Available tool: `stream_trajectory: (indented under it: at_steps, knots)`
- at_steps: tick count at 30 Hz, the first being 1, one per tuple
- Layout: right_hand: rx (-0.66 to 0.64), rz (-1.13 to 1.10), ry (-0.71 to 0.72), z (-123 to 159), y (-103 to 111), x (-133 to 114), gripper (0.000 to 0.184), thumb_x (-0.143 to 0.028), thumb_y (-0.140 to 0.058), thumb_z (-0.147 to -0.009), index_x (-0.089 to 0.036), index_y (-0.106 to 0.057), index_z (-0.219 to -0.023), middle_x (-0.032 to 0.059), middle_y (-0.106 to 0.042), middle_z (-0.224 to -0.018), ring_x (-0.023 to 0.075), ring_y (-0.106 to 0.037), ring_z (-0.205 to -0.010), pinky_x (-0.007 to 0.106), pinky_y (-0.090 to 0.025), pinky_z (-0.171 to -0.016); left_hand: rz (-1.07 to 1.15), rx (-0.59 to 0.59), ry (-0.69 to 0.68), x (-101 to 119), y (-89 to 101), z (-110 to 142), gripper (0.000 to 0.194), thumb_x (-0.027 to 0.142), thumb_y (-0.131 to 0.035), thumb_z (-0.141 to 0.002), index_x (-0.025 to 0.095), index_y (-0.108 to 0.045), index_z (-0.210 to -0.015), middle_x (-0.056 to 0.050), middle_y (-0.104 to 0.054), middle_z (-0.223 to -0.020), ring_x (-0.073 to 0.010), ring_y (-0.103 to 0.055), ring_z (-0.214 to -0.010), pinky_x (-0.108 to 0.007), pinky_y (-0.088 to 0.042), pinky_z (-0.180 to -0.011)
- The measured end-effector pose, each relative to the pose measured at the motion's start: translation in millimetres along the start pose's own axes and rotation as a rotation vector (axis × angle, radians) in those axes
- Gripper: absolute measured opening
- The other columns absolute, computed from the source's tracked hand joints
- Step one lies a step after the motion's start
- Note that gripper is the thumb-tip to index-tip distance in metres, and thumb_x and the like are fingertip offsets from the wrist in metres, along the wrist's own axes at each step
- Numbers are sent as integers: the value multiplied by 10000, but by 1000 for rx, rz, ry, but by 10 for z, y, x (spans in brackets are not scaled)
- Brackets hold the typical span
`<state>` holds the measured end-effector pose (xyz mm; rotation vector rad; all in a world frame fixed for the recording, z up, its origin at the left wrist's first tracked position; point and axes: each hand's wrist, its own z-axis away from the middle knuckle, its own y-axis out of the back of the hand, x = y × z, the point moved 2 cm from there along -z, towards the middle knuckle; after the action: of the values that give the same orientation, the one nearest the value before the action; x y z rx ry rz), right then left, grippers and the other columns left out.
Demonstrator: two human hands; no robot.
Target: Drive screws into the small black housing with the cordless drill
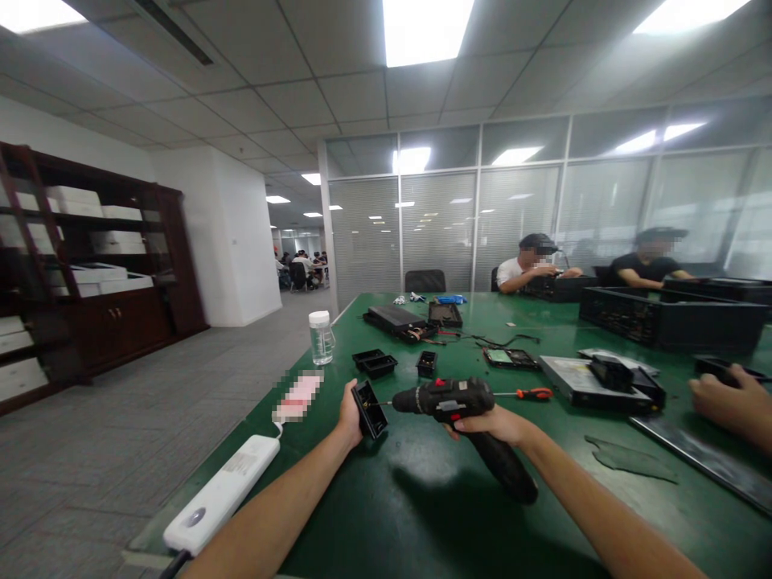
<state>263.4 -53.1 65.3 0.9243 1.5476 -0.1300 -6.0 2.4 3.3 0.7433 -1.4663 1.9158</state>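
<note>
My left hand (pixel 348 415) grips a small black plastic tray (pixel 370 410) by its left side, tilted so its open face looks right. Closed round a black cordless drill (pixel 449 400) is my right hand (pixel 491 425), and the drill points left. Its thin bit reaches to the tray's opening; whether it touches anything inside, I cannot tell. Just beyond lie more black trays (pixel 375 363) and one smaller black tray (pixel 427 363) with small bits in it. A screwdriver (pixel 534 394) with an orange and black handle lies behind the drill.
A white power strip (pixel 223 492) runs along the left table edge, near a clear bottle (pixel 322 338). Farther back are a black device casing (pixel 398 320) and cables. To the right lie a silver disc drive (pixel 582 382), a large black case (pixel 669 322) and another person's hand (pixel 732 406).
</note>
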Motion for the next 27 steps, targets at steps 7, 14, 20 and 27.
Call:
stream_trajectory:
  at_steps: [7,14,20,27]
  knots:
    - [8,19,-6,-2,-27,-66,353,-453,-591,-802,-102,-610,-836,45,-571,-757,163,-525,-756,309,-411,-785,3,22,-21,5,-4,9,362,529,-531,-743,182,-538,-643,-3,-554,-542,-165,-542,-472,-299,-459,-533]
    - [-4,-3,-4,-14,-20,-46,315,-414,-604,-800,-103,-614,-847,45,-579,-771,161,-527,-759,307,-411,-790,0,15,-6,20,-22,43,371,535,-509,-755,174,-578,-699,-28,-592,-589,-190,-576,-516,-324,-478,-558]
    - [11,-34,-6,-21,-26,-44,318,-417,-618,-783,-108,-619,-856,52,-582,-761,177,-537,-755,335,-419,-790,-3,15,-6,22,-22,44,375,538,-514,-752,173,-579,-700,-26,-591,-587,-188,-575,-521,-331,-486,-569]
    - [69,23,-95,52,-80,-235,295,-471,-594,-794,-183,-646,-827,118,-624,-836,232,-575,-844,366,-409,-860,0,27,-17,6,-4,8,366,535,-527,-748,183,-547,-652,-8,-556,-547,-172,-544,-478,-308,-462,-524]
